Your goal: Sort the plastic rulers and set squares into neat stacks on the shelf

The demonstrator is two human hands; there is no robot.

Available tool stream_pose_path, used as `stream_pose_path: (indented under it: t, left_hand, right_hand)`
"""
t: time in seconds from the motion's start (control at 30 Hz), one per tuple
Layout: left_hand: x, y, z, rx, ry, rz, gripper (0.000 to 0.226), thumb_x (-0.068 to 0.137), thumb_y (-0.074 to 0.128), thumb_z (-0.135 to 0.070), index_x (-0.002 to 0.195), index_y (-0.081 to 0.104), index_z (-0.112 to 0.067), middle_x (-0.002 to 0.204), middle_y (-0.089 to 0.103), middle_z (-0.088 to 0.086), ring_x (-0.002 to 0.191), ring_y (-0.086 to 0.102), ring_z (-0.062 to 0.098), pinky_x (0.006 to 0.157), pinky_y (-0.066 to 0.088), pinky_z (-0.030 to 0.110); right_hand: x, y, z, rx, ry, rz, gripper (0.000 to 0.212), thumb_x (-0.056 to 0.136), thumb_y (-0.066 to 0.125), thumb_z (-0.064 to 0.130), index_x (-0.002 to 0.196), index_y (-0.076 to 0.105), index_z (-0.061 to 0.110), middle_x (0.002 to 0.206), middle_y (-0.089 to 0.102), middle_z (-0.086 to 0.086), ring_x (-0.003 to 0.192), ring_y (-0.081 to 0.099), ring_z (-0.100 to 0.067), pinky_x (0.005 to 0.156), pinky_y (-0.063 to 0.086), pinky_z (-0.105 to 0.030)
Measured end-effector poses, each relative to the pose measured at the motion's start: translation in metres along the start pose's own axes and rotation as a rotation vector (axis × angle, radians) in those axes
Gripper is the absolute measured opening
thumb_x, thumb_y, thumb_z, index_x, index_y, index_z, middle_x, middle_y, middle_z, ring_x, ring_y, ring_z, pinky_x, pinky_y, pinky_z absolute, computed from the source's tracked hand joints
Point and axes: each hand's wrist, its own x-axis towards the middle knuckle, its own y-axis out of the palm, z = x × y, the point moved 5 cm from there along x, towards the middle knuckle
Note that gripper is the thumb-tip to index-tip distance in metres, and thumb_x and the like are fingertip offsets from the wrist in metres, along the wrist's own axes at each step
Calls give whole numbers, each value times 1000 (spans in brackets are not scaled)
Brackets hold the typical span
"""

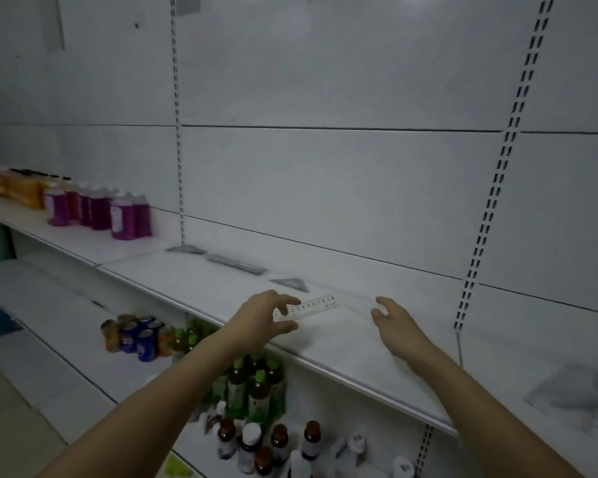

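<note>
Ruler (pixel 308 307) on shelf (pixel 342 350) (bottles (pixel 256 384) below).

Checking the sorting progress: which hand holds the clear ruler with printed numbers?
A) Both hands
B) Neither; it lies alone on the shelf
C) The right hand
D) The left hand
D: the left hand pinches one end of the ruler, while the right hand hangs open beside it.

The light in here is dim and cool, flat and greyish across the white back panels (pixel 325 81), with no clear source and only faint, soft shadows. The wide lens bows the slotted uprights (pixel 518 108) toward the edges. Everything looks soft and slightly smeared; the purple bottles (pixel 120 219) at left blur.
</note>
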Motion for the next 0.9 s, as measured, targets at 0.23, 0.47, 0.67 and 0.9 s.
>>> stream_pose_path:
  t: [0.23,0.47,0.67,0.9]
  left_hand:
    - [25,-30,98,29,-60,-72,47,85,70,-39,129,56,-33,109,57,-18,84,51,3,80,45,22]
    - [87,-28,191,50,-61,-30,43,83,73,-34,124,60,-31,111,61,-16,88,57,8,84,48,28]
    - [153,-35,247,9,-6,4,40,80,78,-27,118,65,-26,109,62,-10,87,57,8,79,46,24]
    - [203,-40,277,-23,104,26,38,80,78,-31,116,66,-29,105,59,-10,87,57,8,76,44,22]
  right_hand:
    - [58,85,35,-34,0,88,68,95,54,42,150,25,15,135,49,-8,100,50,-19,67,39,-22]
    - [151,142,54,-117,8,19,66,90,64,36,137,22,16,110,55,-10,92,57,-24,68,43,-27]
    - [205,154,60,-289,43,-33,67,80,75,38,131,42,9,120,58,-9,108,56,-24,83,43,-29]
    - [230,162,61,-462,161,-73,67,74,78,39,131,52,13,133,52,-8,121,49,-26,103,42,-36]
